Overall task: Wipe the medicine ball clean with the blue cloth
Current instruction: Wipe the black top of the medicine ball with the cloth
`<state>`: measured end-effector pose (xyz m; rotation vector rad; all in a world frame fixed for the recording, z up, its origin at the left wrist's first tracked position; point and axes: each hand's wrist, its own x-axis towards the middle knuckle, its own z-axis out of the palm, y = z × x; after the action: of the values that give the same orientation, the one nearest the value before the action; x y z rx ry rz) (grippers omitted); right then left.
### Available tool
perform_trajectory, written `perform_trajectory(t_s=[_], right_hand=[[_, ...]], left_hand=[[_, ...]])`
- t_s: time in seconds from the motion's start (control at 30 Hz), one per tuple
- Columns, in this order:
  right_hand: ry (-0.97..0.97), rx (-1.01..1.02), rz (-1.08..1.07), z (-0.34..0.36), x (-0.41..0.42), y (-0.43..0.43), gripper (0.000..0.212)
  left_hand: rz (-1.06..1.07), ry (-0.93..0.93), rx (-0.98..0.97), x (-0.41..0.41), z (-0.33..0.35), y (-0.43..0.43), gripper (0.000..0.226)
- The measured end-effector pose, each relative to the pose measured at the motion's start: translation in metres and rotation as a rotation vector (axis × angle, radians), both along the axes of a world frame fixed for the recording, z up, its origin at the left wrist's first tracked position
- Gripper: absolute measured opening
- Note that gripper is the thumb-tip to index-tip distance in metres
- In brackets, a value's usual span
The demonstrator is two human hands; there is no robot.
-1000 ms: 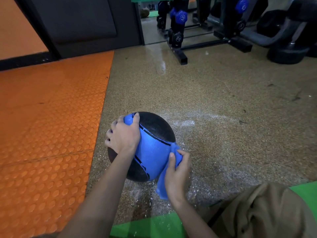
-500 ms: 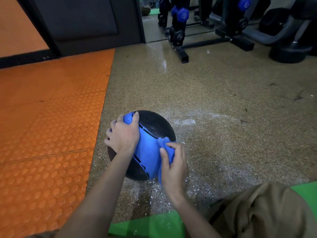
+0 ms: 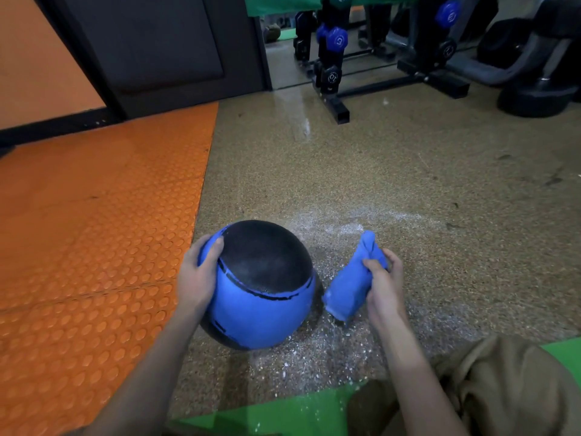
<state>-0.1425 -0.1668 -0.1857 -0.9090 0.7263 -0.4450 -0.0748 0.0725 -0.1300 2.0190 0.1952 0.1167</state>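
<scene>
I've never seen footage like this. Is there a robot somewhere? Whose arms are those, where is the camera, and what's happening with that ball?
No robot here: these are a person's own arms, filmed by one wide-angle camera worn on the head, looking down. The left hand grips the side of a blue and black medicine ball sitting on the speckled floor. The right hand holds a bunched blue cloth just right of the ball, off its surface. White dust lies scattered around. An orange studded mat lies on the left.
</scene>
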Motion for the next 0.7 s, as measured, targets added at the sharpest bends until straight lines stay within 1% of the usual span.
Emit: perform_trajectory(t_s=[0.03, 0.07, 0.1, 0.17, 0.23, 0.3, 0.33, 0.4, 0.43, 0.47, 0.5, 0.57, 0.6, 0.63, 0.67, 0.7], right_hand=[[-0.048, 0.005, 0.008, 0.007, -0.002, -0.001, 0.035], [-0.078, 0.007, 0.012, 0.01, -0.004, -0.002, 0.031], [-0.1, 0.019, 0.017, 0.014, -0.006, -0.002, 0.024], [-0.112, 0.009, 0.037, 0.023, -0.012, 0.0, 0.014], [-0.078, -0.075, 0.074, 0.031, -0.017, 0.004, 0.013], [-0.08, -0.103, 0.119, 0.035, -0.019, 0.012, 0.016], [-0.081, -0.112, 0.156, 0.034, -0.02, 0.016, 0.018], [-0.077, -0.16, 0.221, 0.035, -0.019, 0.027, 0.021], [-0.104, -0.215, 0.247, 0.036, -0.017, 0.036, 0.024], [-0.149, -0.311, 0.274, 0.037, -0.016, 0.049, 0.026], [-0.207, -0.448, 0.322, 0.038, -0.016, 0.065, 0.029], [-0.338, -0.863, 0.461, 0.032, -0.014, 0.103, 0.025], [-0.351, -1.098, 0.519, 0.024, -0.013, 0.119, 0.028], [-0.337, -1.292, 0.532, 0.014, -0.01, 0.129, 0.035], [-0.309, -1.34, 0.51, 0.007, -0.004, 0.131, 0.038], [-0.288, -1.279, 0.475, 0.004, 0.005, 0.129, 0.039]], left_hand=[[-0.005, 0.004, -0.018, 0.0, 0.0, 0.009, 0.038], [-0.004, 0.015, -0.02, -0.001, 0.002, 0.017, 0.029], [-0.005, 0.039, -0.002, 0.0, 0.005, 0.024, 0.028], [0.001, 0.108, 0.06, 0.002, 0.015, 0.033, 0.031], [0.007, 0.207, 0.114, 0.009, 0.02, 0.035, 0.035], [0.036, 0.277, 0.157, 0.01, 0.018, 0.031, 0.057], [0.066, 0.274, 0.2, 0.009, 0.015, 0.029, 0.066], [0.161, 0.206, 0.297, 0.003, 0.008, 0.03, 0.063], [0.189, 0.17, 0.313, -0.001, 0.006, 0.031, 0.061], [0.188, 0.146, 0.304, -0.004, 0.006, 0.032, 0.062], [0.176, 0.138, 0.286, -0.006, 0.007, 0.034, 0.065], [0.148, 0.127, 0.278, -0.007, 0.006, 0.039, 0.069], [0.143, 0.113, 0.283, -0.008, 0.007, 0.039, 0.067], [0.141, 0.104, 0.289, -0.008, 0.007, 0.039, 0.063], [0.138, 0.093, 0.296, -0.009, 0.007, 0.039, 0.058], [0.138, 0.083, 0.303, -0.009, 0.008, 0.038, 0.054]])
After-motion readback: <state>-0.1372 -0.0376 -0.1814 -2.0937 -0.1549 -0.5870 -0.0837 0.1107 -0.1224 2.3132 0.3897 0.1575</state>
